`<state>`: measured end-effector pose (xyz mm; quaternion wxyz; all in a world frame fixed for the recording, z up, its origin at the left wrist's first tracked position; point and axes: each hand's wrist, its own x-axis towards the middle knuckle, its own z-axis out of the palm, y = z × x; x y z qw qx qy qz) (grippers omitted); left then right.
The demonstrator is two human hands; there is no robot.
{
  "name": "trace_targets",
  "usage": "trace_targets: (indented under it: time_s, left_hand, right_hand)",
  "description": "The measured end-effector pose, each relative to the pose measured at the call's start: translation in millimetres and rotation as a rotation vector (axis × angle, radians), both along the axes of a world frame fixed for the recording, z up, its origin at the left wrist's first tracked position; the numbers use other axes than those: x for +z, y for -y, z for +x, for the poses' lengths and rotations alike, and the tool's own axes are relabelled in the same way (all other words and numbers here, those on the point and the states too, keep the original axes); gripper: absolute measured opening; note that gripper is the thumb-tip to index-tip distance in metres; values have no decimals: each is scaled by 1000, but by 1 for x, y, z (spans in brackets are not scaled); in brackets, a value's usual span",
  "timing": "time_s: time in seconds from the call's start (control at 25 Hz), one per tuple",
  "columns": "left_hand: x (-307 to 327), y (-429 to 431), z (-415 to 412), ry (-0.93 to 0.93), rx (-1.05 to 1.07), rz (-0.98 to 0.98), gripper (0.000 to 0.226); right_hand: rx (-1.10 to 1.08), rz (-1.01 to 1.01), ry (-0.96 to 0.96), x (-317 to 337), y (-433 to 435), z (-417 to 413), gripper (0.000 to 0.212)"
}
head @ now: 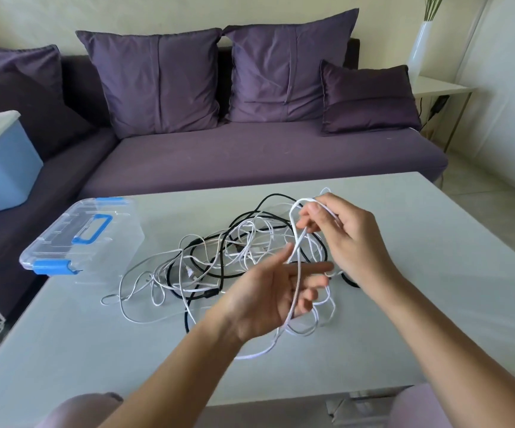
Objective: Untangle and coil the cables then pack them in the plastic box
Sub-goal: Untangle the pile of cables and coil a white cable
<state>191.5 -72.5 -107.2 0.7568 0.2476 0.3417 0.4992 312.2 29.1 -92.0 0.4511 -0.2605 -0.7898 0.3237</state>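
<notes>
While the tangle lies unsorted: a thick white cable [295,273] is held up out of the heap of cables [219,257] at the middle of the tabletop [435,273]; nothing is coiled or packed yet.
Right hand [352,236]: a bend of the white cable is pinched between thumb and fingertips, raised at one o'clock of the heap.
Left hand [268,301]: held palm up at five o'clock of the heap, fingers loosely spread, the white cable running down across them; whether the grip is closed on it cannot be told through the blur.
Handling: the cables are judged light, limp and fairly smooth. Thin white leads and a stiffer black cable [250,214] are looped through one another, so a hard pull would likely tighten the knots. Hold is best taken near a free plug end, each length being fed back through its loops.
Plastic box [86,239]: clear, with blue latches and handle, lid on, set just beside the heap at nine o'clock; opening is judged necessary before packing.
Surface: a pale, smooth tabletop on which the leads should slide easily.
Room: a purple sofa [250,149] with cushions [157,81] at twelve o'clock, a blue container [0,162] on it at ten o'clock, a white vase [420,47] on a side table [435,86] at two o'clock.
</notes>
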Motion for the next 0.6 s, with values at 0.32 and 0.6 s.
trace_targets:
  time_s: [0.32, 0.6]
  left_hand:
    - [4, -5, -32, -791, 573, 232, 26]
    - [13, 6, -95, -1207, 522, 260, 23]
  right_hand:
    - [220, -791, -49, 16, -3, 6, 33]
    - [1040, -1564, -891, 17, -70, 53, 37]
